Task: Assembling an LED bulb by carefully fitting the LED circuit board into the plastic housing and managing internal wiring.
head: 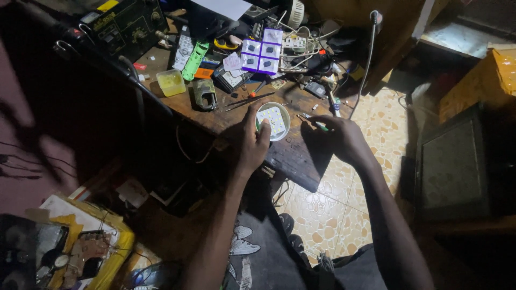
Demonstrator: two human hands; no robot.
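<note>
Two hands at workbench, left hand (251, 140) fingers gripping round LED board (272, 121), right hand (342, 138) fingers pinching thin tool (314, 122) just beside it

Two hands (252, 140), one round LED board (272, 121), one yellow tub (171, 82), perhaps two tweezers (250, 100).

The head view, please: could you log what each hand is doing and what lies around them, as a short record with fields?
Left hand: grip on the rim of a round white LED lamp disc
Right hand: grip on a thin green-tipped tool, beside the disc
Surface: dark wooden workbench, cluttered
Behind the disc: tweezers, purple parts tray, yellow tub
Floor: patterned tiles
</note>
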